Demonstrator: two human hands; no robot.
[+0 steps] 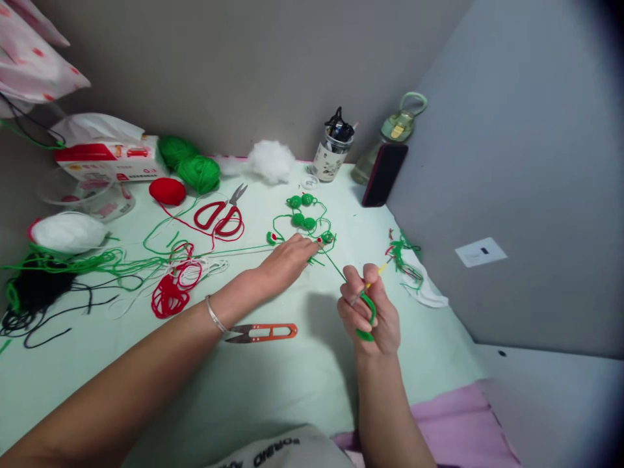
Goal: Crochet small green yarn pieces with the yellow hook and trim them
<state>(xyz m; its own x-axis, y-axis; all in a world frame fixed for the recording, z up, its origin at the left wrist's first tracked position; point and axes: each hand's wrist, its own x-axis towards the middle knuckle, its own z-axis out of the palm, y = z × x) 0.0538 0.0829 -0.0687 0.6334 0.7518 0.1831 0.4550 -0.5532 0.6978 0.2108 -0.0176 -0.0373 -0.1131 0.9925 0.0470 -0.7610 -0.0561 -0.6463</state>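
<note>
My right hand is raised over the table, closed around a crochet hook with a yellow part showing and a green crocheted strip. From it a taut strand of green yarn runs down to my left hand. That hand is low over the table, fingers together and bent downward; what they grip is hidden. Right at its fingertips sits a small green-and-red crocheted piece. Just beyond are several green crocheted balls with loose tails, and another red-white-green piece is left of the fingers.
Orange thread snips lie nearest me; red-handled scissors are farther back. Yarn tangles and green yarn balls spread leftward. White stuffing, a pen cup, a bottle and a phone stand along the wall.
</note>
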